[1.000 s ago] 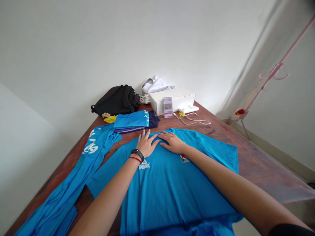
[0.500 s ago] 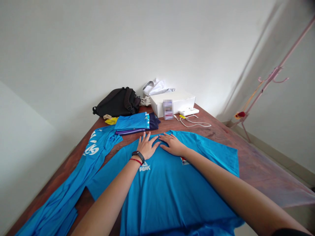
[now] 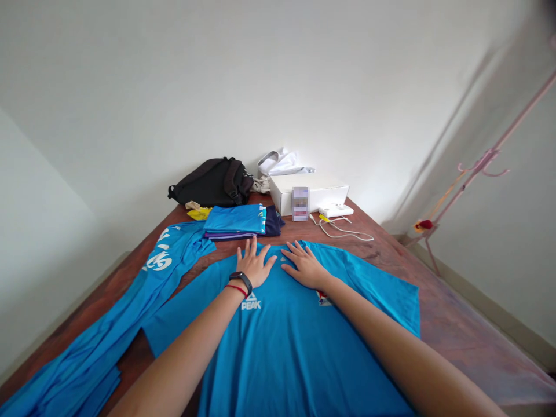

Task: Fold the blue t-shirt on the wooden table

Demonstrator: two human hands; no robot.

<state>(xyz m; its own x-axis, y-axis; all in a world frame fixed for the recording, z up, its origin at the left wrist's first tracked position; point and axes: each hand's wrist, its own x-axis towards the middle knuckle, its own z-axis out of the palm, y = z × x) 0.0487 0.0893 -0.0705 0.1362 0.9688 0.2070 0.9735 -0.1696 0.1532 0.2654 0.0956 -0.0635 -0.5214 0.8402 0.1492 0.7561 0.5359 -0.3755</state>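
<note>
A blue T-shirt [image 3: 286, 336] with a white PEAK print lies spread over the wooden table, front side up, its sleeves out to both sides. My left hand [image 3: 254, 266] rests open on its upper left chest, fingers spread toward the collar; a dark band and a red cord circle that wrist. On the upper right chest lies my right hand [image 3: 306, 267], palm down, fingers apart, beside a small badge that the wrist partly hides. Folds run down the shirt below both hands.
Another blue garment [image 3: 160, 255] stretches along the table's left side. Behind the shirt are folded clothes [image 3: 234, 219], a black backpack [image 3: 212, 180], a white box [image 3: 321, 188], a small upright pack [image 3: 300, 204] and a white power strip [image 3: 335, 210]. A pink stand [image 3: 486, 159] rises at right.
My two hands have moved apart, the left one outward to the left, sliding over the upper chest of the shirt. The view has tilted slightly upward.
</note>
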